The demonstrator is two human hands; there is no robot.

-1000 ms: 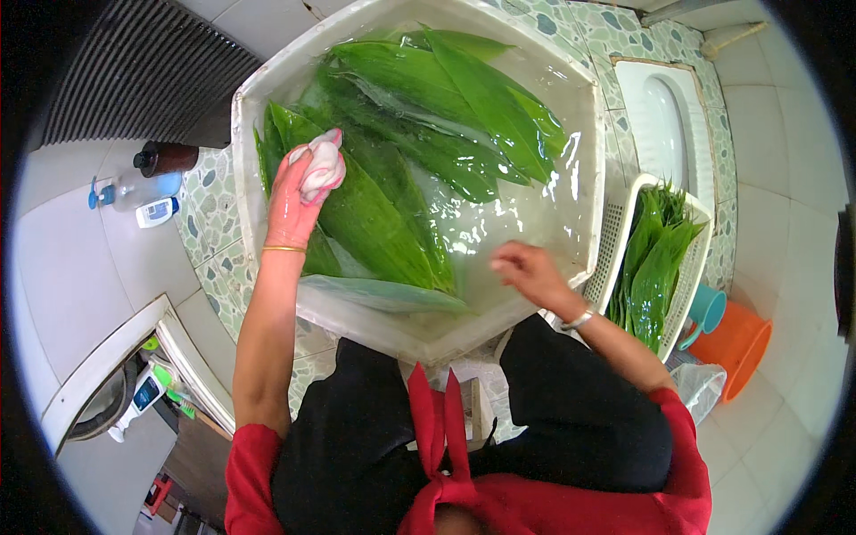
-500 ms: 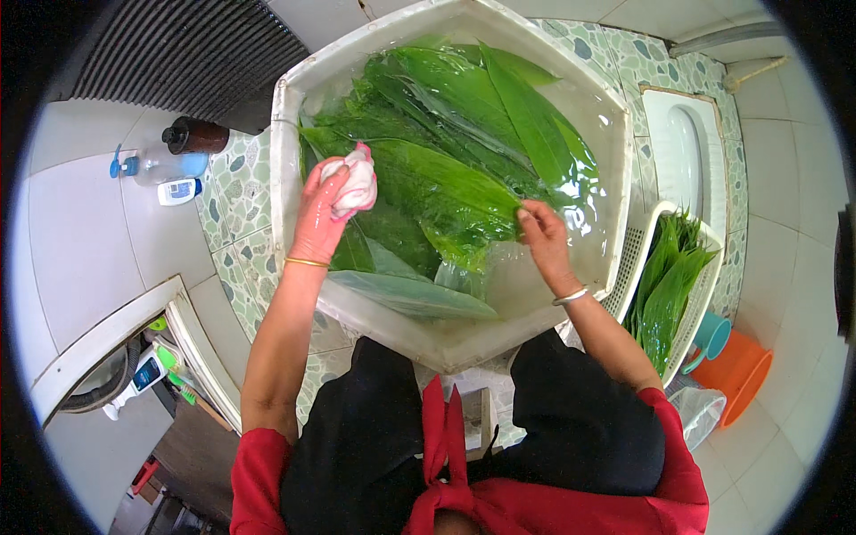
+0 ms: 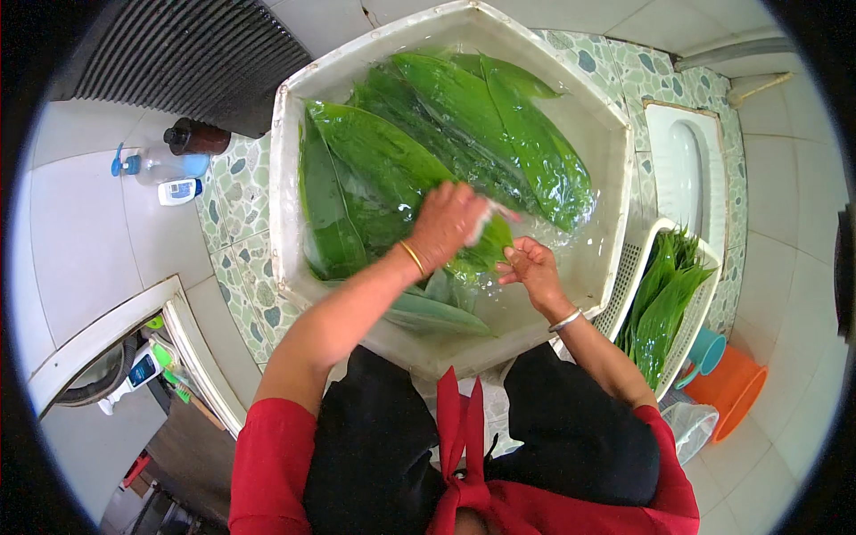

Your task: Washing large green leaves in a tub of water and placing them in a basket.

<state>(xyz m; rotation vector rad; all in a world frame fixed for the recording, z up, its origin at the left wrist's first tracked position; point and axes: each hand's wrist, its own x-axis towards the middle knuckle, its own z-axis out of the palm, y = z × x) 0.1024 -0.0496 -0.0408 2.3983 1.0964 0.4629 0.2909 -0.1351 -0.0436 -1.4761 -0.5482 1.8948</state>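
My left hand point(image 3: 443, 227) grips a white and pink cloth point(image 3: 482, 219), partly hidden by the fingers, and presses it on a long green leaf point(image 3: 383, 145) near its right end. The thumb and fingers of my right hand point(image 3: 535, 272) pinch that leaf's tip. Under and around it, several more broad leaves point(image 3: 473, 94) lie in the water of a white basin point(image 3: 279, 187) between my knees. One paler leaf point(image 3: 437, 312) rests against the basin's near side.
On the right stand a white slotted basket point(image 3: 670, 225) of wet leaves point(image 3: 664, 303), a teal dipper point(image 3: 709, 350), an orange bucket point(image 3: 742, 392) and a squat toilet point(image 3: 691, 147). Bottles point(image 3: 180, 191) and a black ribbed panel point(image 3: 187, 53) are at the left.
My left hand has swung right and down with the cloth, from the leaf's left end towards its tip. My right hand has shifted slightly down and left, still at the tip.
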